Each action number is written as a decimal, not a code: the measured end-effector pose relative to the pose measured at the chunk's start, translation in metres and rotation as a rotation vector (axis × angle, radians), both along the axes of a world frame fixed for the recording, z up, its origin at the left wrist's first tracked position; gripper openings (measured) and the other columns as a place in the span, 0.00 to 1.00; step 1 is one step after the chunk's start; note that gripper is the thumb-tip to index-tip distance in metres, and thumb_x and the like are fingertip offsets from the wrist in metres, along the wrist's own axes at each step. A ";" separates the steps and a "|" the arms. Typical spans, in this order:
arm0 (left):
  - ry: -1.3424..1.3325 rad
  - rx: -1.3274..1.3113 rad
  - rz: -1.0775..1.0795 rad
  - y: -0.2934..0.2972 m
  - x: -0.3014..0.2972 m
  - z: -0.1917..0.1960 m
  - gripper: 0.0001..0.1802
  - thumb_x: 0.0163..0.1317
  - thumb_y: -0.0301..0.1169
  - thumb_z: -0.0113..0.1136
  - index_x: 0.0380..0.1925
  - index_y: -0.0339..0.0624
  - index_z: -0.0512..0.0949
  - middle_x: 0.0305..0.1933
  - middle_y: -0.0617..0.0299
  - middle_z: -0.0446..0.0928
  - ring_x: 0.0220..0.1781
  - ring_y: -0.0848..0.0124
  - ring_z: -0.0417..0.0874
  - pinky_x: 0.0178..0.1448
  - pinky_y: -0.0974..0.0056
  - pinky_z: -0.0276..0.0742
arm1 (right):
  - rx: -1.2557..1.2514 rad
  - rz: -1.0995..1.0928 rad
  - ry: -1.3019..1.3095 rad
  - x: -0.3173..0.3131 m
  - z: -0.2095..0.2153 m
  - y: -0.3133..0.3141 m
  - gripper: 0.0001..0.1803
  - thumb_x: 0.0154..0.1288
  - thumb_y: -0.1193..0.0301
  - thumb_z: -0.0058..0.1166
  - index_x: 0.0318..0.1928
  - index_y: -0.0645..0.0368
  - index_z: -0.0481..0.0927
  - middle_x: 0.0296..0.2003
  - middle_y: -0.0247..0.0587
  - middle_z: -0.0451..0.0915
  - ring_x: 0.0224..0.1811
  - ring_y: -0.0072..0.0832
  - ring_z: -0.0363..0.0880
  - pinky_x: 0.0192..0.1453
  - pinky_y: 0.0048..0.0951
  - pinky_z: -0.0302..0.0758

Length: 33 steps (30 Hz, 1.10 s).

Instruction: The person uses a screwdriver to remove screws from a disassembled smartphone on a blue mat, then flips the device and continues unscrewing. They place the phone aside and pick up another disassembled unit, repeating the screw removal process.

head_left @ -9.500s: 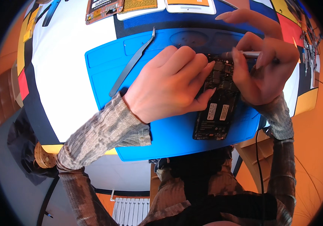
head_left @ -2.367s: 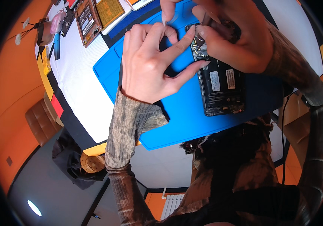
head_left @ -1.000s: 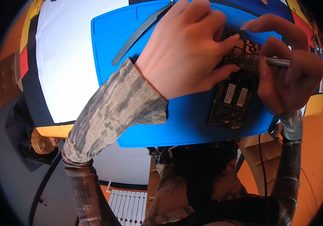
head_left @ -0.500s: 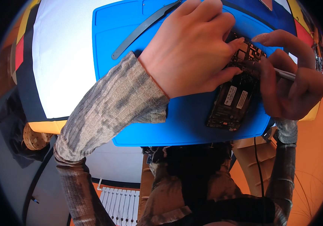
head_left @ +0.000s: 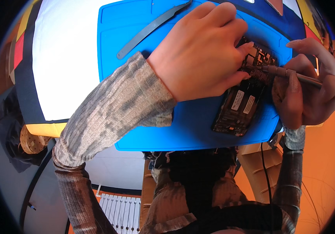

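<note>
An opened phone [head_left: 236, 113] lies tilted on the blue work mat [head_left: 191, 132], its circuit board and dark lower section exposed. Across its left edge reaches my left hand [head_left: 202, 56], fingers curled, thumb and a fingertip pressed on the board and steadying the phone. My right hand [head_left: 308, 89] grips a slim screwdriver [head_left: 277, 71] between thumb and fingers at the phone's right side. The screwdriver points left at the board, near my left fingertips; its very tip is too small to make out. My other right fingers are raised off the shaft.
A dark curved flat tool [head_left: 148, 35] lies on the mat, left of my left hand. White table surface [head_left: 66, 58] with coloured edges spreads to the left. A black cable [head_left: 267, 171] hangs below the mat's right corner. A white slatted object [head_left: 120, 210] is lower left.
My right hand has shifted slightly right and down, its fingers opening up so more of the screwdriver shows. My left hand stays on the phone; the whole view shifted slightly.
</note>
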<state>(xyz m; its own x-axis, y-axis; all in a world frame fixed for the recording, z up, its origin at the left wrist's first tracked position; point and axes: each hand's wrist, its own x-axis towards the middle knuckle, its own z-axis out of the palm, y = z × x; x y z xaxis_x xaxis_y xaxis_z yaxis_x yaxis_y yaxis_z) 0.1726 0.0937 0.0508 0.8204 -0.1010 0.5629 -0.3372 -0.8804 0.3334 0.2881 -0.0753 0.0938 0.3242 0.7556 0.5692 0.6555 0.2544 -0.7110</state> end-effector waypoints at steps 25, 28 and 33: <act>0.132 0.001 0.307 -0.004 -0.001 0.013 0.09 0.57 0.30 0.63 0.39 0.47 0.84 0.37 0.66 0.73 0.40 0.65 0.67 0.47 0.62 0.64 | 0.299 -0.422 0.626 0.061 -0.008 0.020 0.12 0.58 0.85 0.43 0.40 0.60 0.59 0.41 0.47 0.76 0.14 0.18 0.67 0.15 0.16 0.64; 0.193 0.004 0.315 -0.008 -0.002 0.017 0.13 0.59 0.33 0.62 0.44 0.47 0.83 0.40 0.64 0.73 0.42 0.64 0.66 0.48 0.62 0.65 | 0.314 -0.423 0.652 0.074 -0.018 0.018 0.13 0.58 0.85 0.42 0.40 0.59 0.59 0.41 0.47 0.76 0.14 0.18 0.68 0.14 0.16 0.64; 0.264 0.128 0.160 -0.016 0.000 0.025 0.32 0.48 0.52 0.69 0.51 0.47 0.78 0.60 0.51 0.66 0.58 0.54 0.64 0.62 0.52 0.61 | 0.415 -0.375 0.737 0.087 -0.041 0.022 0.14 0.57 0.86 0.43 0.39 0.55 0.59 0.39 0.42 0.73 0.15 0.18 0.67 0.16 0.17 0.63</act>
<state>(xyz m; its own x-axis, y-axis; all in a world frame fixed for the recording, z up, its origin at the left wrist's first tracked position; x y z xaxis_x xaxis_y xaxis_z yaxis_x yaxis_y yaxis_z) 0.1728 0.0778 0.0762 0.9472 -0.0150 0.3202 -0.1077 -0.9557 0.2738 0.3751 -0.0532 0.0527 0.8942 0.3093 0.3236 0.1647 0.4448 -0.8804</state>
